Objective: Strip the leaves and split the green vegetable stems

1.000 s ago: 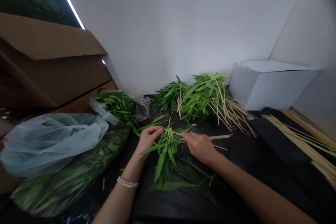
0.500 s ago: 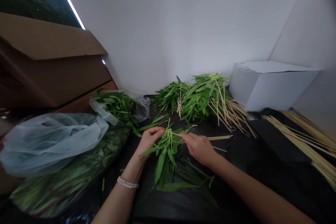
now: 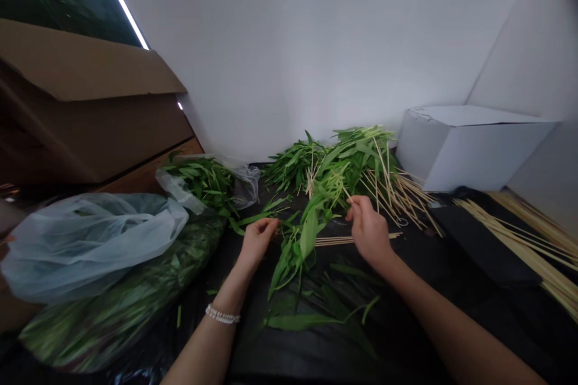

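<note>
My right hand (image 3: 371,228) is closed in a pinch around a thin bamboo skewer (image 3: 347,192). On the skewer's far end hangs a bunch of long-leaved greens (image 3: 311,225), lifted in front of the far pile. My left hand (image 3: 258,242), with a white beaded bracelet (image 3: 222,314) at its wrist, is left of the bunch. Its thumb and fingers are pressed together near some leaves; what they hold, if anything, is too small to make out. Several loose skewers (image 3: 334,241) lie flat behind the hanging leaves. Loose leaves (image 3: 300,322) lie on the black covering below.
Skewered greens (image 3: 361,153) are piled by the wall, their sticks pointing right. Plastic bags of greens (image 3: 112,301) and a cardboard box (image 3: 90,126) stand left. At right are a white box (image 3: 478,156), a black flat box (image 3: 485,240) and long bamboo sticks (image 3: 519,246).
My right hand has lifted the skewer with its greens up and to the right, away from my left hand. The left hand has stayed nearly in place, apart from the bunch.
</note>
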`<state>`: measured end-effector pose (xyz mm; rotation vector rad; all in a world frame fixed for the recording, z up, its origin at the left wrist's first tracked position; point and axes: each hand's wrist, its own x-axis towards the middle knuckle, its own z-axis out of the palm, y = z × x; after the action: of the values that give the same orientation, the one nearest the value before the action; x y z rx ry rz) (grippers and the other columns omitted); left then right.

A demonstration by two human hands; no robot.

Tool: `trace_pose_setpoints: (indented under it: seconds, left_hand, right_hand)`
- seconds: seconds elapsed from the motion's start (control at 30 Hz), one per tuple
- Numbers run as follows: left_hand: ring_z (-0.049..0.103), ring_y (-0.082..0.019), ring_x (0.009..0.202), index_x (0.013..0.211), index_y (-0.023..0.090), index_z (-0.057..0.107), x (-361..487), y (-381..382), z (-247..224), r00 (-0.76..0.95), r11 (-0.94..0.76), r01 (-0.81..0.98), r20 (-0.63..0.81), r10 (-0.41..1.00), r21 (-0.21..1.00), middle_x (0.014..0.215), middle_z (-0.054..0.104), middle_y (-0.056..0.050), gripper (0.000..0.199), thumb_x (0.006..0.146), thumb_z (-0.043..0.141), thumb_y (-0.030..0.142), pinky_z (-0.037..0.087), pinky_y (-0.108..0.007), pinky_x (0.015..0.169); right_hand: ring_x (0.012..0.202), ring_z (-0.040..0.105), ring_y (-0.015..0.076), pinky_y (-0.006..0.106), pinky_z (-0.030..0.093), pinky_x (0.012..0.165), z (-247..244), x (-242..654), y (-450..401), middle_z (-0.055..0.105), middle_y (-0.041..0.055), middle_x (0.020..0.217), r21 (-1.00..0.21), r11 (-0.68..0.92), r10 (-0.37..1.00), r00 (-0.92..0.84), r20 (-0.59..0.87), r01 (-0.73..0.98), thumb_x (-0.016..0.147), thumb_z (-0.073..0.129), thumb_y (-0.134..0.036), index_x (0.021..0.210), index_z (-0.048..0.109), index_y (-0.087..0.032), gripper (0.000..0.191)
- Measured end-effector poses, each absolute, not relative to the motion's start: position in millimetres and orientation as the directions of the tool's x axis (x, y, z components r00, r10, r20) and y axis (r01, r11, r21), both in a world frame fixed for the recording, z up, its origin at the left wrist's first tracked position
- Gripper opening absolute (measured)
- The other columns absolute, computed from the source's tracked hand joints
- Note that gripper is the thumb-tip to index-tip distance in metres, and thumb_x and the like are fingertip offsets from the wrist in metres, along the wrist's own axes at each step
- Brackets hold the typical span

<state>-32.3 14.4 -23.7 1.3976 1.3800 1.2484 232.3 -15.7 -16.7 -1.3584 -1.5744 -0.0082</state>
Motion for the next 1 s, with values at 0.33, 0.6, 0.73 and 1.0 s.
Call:
trace_pose_setpoints:
  seconds: [0.33,0.6,0.73,1.0]
  left_hand:
    - [0.053,-0.016,0.062,0.064,0.019,0.069,-24,5,-29,0.123,-0.289,0.689,0.286,0.950,0.665,0.065,0.063,-0.002,0.032,0.071,0.068,0.050,0.035,-0.025,0.057]
    - [0.053,-0.014,0.058,0.065,0.018,0.067,-25,11,-32,0.107,-0.238,0.533,0.214,0.971,0.812,0.064,0.064,-0.001,0.017,0.070,0.067,0.035,0.038,-0.025,0.058]
    - [0.057,-0.016,0.060,0.080,0.018,0.066,-30,14,-27,0.010,-0.173,0.315,0.179,0.984,0.933,0.067,0.068,-0.003,0.021,0.073,0.066,0.038,0.041,-0.025,0.061]
    - [0.057,-0.022,0.084,0.069,0.022,0.073,-31,9,-22,0.087,-0.318,0.721,0.375,0.923,0.616,0.081,0.065,-0.006,0.010,0.070,0.069,0.031,0.040,-0.035,0.082]
  right_hand:
    - [0.056,0.058,0.0138,0.025,0.041,0.061,-13,237,-11,0.061,-0.0028,0.064,-0.685,0.377,0.715,0.275,0.643,0.623,0.097,0.032,-0.032,0.104,0.053,-0.020,0.025]
    - [0.056,0.057,0.0134,0.025,0.042,0.060,-13,234,-13,0.061,-0.0025,0.066,-0.690,0.411,0.726,0.243,0.643,0.597,0.098,0.032,-0.034,0.103,0.052,-0.021,0.024]
    - [0.056,0.057,0.0128,0.024,0.043,0.059,-14,232,-14,0.059,-0.0017,0.069,-0.733,0.456,0.743,0.237,0.626,0.505,0.098,0.030,-0.035,0.102,0.049,-0.022,0.023]
    - [0.056,0.057,0.0125,0.024,0.043,0.058,-12,232,-15,0.060,-0.0013,0.069,-0.758,0.456,0.766,0.229,0.601,0.466,0.098,0.032,-0.035,0.098,0.049,-0.022,0.022]
